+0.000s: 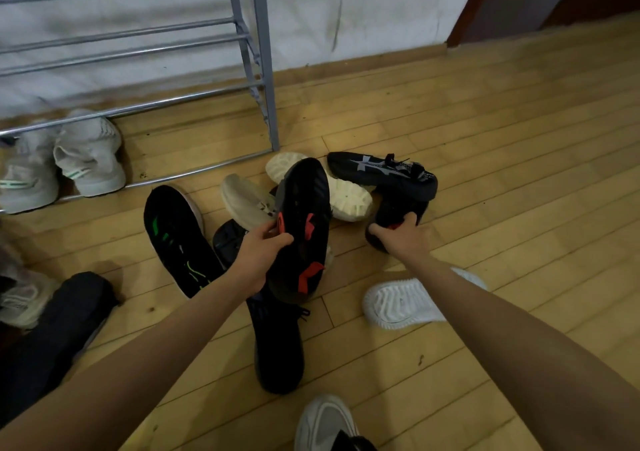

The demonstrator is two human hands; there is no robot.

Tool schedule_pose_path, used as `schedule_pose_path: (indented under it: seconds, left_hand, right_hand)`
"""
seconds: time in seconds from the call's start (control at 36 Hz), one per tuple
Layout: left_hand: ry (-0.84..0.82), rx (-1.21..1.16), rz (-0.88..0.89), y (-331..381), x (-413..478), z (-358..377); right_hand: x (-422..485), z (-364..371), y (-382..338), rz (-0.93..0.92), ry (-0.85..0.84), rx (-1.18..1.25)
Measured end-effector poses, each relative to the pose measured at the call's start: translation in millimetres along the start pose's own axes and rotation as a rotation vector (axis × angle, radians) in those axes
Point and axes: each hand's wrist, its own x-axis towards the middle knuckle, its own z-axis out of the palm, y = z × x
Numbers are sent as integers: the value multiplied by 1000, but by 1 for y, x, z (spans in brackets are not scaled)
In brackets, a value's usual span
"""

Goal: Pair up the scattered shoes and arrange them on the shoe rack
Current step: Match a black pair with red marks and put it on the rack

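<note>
Your left hand [265, 248] is clamped on the edge of a black shoe with red sole marks [303, 229], held up off the floor, sole toward you, toe pointing far. Your right hand [401, 234] is closed over a second black shoe [394, 217] with a bit of red showing at the fingers; that one sits on the wood floor [502, 173], right of the pile.

Pile, centre: two cream shoes – one sole-up [341, 192] behind the lifted shoe, one [247, 201] just left of it. A black shoe with grey side stripes [381, 173] lies on its side at the far right, touching the shoe under your right hand. Left of the pile, a black shoe with green sole marks [180, 239], sole-up. Near you, a dark shoe [278, 343] lies upright below the lifted one (colour hard to tell in shadow). A white shoe [401, 303] lies sole-up, partly under your right forearm.

Rack [258, 70] – grey metal bars, far left against the wall. One pale pair [69, 163] sits on its lowest bars, heels toward you.
</note>
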Motion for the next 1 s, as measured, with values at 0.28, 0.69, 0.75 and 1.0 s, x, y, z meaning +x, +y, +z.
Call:
schedule_pose_path:
  seconds: [0.28, 0.69, 0.75, 1.0]
  left_hand:
    - [-6, -47, 13, 6, -23, -6]
    - [83, -103, 61, 19, -50, -46]
    - [105, -127, 60, 19, -51, -52]
    - [116, -202, 97, 20, -61, -69]
  right_hand:
    - [-41, -18, -31, -102, -50, 39]
    - [-122, -55, -66, -166, -132, 271]
    - [-130, -53, -68, -186, -127, 291]
    - [-152, -50, -84, -256, -94, 373]
